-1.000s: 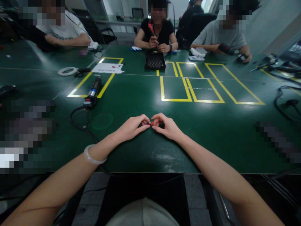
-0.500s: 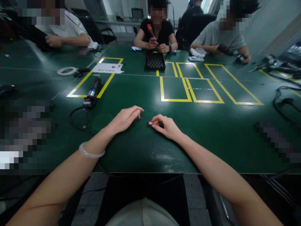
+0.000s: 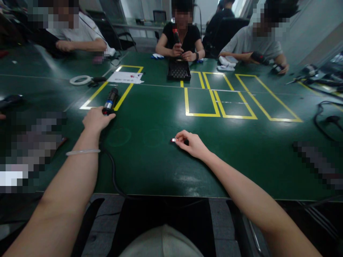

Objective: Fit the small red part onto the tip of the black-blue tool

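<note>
My right hand [image 3: 192, 144] rests on the green table [image 3: 150, 157] and pinches a small red and white part [image 3: 173, 140] between thumb and fingers. My left hand [image 3: 96, 119] has reached out to the left. Its fingers are curled over the near end of a corded electric screwdriver [image 3: 109, 100] lying on the table. The screwdriver's black cable [image 3: 114, 175] runs back toward the table's near edge. A pale bangle [image 3: 83, 152] sits on my left wrist.
Yellow tape rectangles [image 3: 219, 103] mark the table's middle. A black tray [image 3: 178, 70] stands before a person in black opposite. Other people sit at far left and far right. A white tape roll [image 3: 80, 80], a paper sheet [image 3: 125, 77] and cables [image 3: 328, 117] lie around.
My left hand let go of the small part and moved left and away to the screwdriver. My right hand stayed put, still pinching the part.
</note>
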Tool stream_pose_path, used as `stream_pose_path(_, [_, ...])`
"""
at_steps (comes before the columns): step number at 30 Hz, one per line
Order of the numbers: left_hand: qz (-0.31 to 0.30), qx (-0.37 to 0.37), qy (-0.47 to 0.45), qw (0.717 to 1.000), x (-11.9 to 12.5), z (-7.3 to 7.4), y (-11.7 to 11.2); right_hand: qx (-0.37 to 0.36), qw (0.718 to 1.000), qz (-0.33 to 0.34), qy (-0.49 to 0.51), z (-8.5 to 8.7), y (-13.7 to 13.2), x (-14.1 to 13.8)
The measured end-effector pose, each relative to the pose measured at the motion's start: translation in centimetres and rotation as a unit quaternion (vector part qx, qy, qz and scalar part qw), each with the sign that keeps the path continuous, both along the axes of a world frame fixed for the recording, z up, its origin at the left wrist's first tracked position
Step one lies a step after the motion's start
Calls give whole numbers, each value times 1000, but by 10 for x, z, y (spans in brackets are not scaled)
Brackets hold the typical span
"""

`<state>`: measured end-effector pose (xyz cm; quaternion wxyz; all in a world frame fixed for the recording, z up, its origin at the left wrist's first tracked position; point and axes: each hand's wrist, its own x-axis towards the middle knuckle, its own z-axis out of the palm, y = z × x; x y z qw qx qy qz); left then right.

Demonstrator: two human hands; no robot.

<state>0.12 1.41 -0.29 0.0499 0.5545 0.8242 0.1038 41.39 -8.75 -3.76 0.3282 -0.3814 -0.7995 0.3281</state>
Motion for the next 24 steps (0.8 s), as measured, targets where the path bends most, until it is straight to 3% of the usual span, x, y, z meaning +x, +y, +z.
stream_pose_path(7, [-44, 17, 33, 998, 32, 5, -13, -1, 1000, -5, 10, 2, 0, 0])
stream_pose_path(18, [-245, 39, 53, 967, 145, -2, -64, 5, 1000, -21, 22, 0, 1, 1])
stream_pose_path(24, [-334, 28, 48, 941, 197, -3, -94, -1, 997, -69, 35, -1, 3, 2])
